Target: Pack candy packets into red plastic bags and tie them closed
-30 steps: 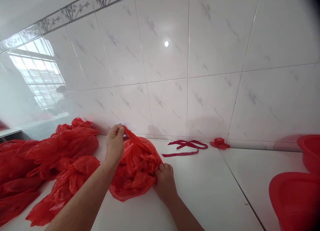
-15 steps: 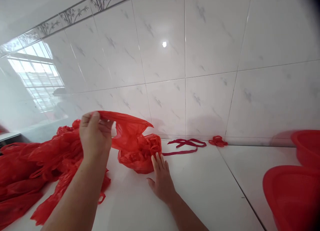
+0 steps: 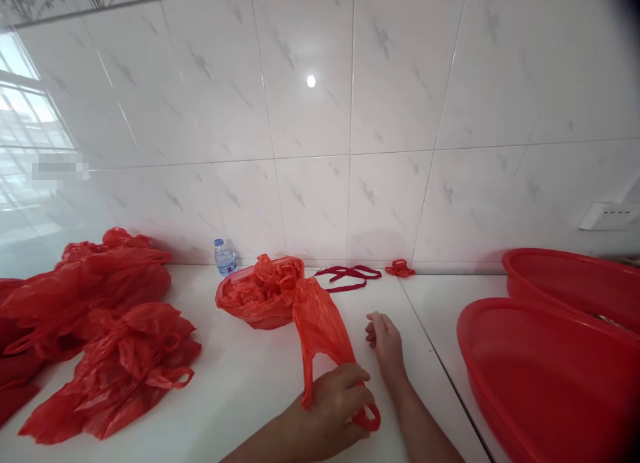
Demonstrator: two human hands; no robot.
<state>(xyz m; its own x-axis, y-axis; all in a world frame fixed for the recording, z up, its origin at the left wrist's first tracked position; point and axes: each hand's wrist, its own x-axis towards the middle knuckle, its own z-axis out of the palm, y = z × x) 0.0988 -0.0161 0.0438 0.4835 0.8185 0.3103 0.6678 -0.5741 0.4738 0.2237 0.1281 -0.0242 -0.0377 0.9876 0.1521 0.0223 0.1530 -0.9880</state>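
Note:
My left hand (image 3: 337,406) is closed on a thin red plastic bag (image 3: 323,316) near the front of the white table. One handle loop pokes out past the fingers; the other strip hangs by the back of the hand. The bag's upper end reaches a round heap of crumpled red bags (image 3: 260,293), and whether the two are joined I cannot tell. To the right, my right hand (image 3: 386,343) hovers over the table with its fingers curled in, apart from the bag, and nothing shows in it.
Piles of red plastic bags (image 3: 115,369) cover the left side. A small water bottle (image 3: 225,257) stands by the tiled wall. Dark red ribbon (image 3: 345,272) and a small red bundle (image 3: 400,269) lie along the wall. Large red baskets (image 3: 480,309) stand at right.
My left hand has pulled a bag up leftward from the heap, then swung it right and down toward me. My right hand has left the heap and moved right. The view has turned right.

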